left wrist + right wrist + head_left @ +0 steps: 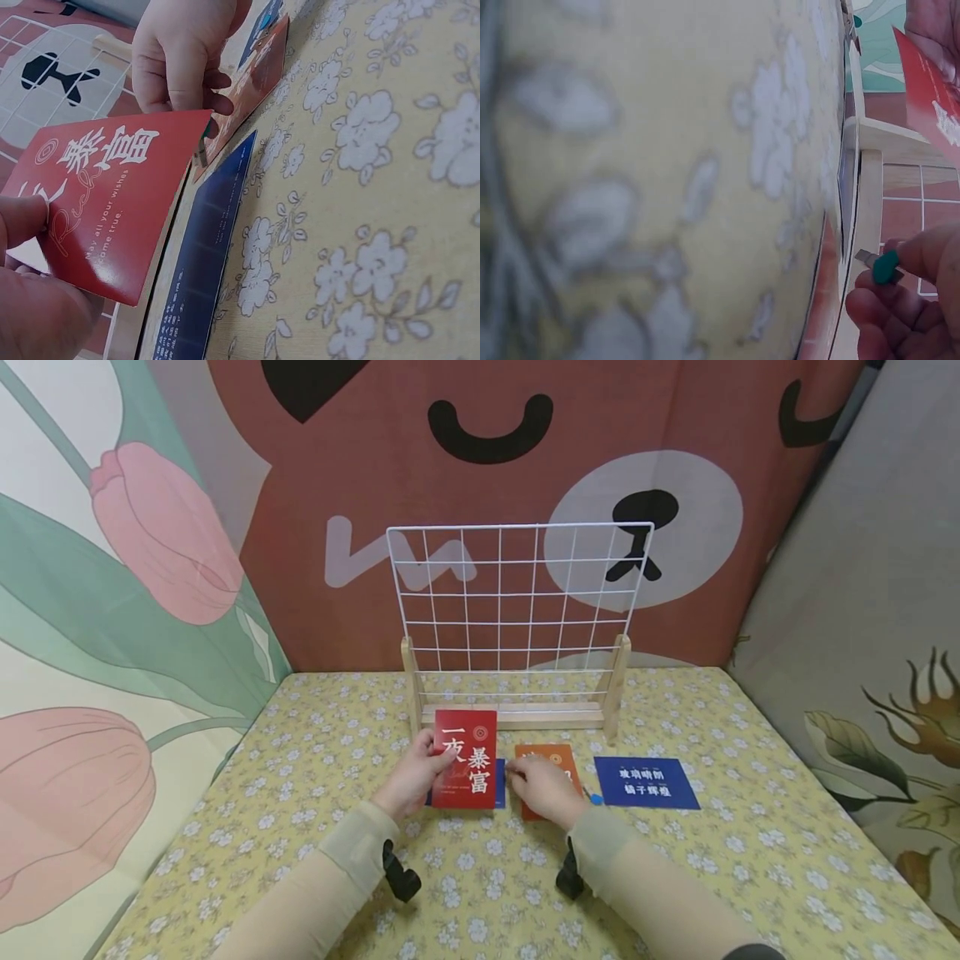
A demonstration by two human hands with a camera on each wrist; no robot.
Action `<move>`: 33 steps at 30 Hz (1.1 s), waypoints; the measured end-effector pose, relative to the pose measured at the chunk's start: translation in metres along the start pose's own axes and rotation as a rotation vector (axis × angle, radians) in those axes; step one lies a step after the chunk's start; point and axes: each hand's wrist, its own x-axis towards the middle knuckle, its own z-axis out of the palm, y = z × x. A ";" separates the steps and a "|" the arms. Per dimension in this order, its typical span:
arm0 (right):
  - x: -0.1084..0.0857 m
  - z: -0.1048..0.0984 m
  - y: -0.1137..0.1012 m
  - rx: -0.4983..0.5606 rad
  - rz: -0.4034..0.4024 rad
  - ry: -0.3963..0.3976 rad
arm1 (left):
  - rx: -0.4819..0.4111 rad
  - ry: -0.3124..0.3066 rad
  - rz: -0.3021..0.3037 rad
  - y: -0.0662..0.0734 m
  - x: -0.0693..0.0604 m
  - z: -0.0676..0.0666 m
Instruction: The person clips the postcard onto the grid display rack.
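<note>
My left hand [408,777] holds a red card [467,789] with white characters upright by its left side, the thumb across its front. A small green clip [886,267] with a flat metal end is pinched between thumb and fingers of my right hand [553,789]. In the left wrist view, the clip is mostly hidden behind the red card's corner. Below the right hand lies an orange card [528,810], partly covered by it. A blue card [500,785] lies behind and below the red one, mostly hidden from the head view.
A white wire grid [517,594] on a wooden stand [517,718] rises just beyond the hands. To the right lies another blue card [645,783] with white characters, and a small blue piece [597,799] near its left edge. A floral cloth [315,743] covers the table.
</note>
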 end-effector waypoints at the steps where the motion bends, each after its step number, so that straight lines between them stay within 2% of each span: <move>1: 0.000 -0.001 0.000 0.012 0.008 0.009 | -0.005 0.001 0.000 0.000 0.000 0.000; 6: 0.001 -0.004 0.001 0.101 0.047 0.040 | -0.002 0.016 0.005 0.001 0.001 0.001; 13: 0.005 -0.013 0.003 0.124 0.021 0.112 | -0.024 0.003 -0.006 0.007 0.000 -0.001; 20: 0.006 -0.036 -0.002 0.334 0.135 0.074 | -0.048 0.029 -0.039 0.015 -0.002 -0.008; 25: 0.005 -0.049 -0.004 0.498 0.168 0.030 | -0.058 0.041 -0.032 0.017 -0.002 -0.010; 30: 0.000 -0.058 -0.009 0.566 0.135 0.014 | -0.037 0.048 0.003 0.021 -0.004 -0.010; 33: -0.002 -0.061 -0.011 0.568 0.089 0.023 | -0.035 0.035 0.031 0.023 -0.006 -0.009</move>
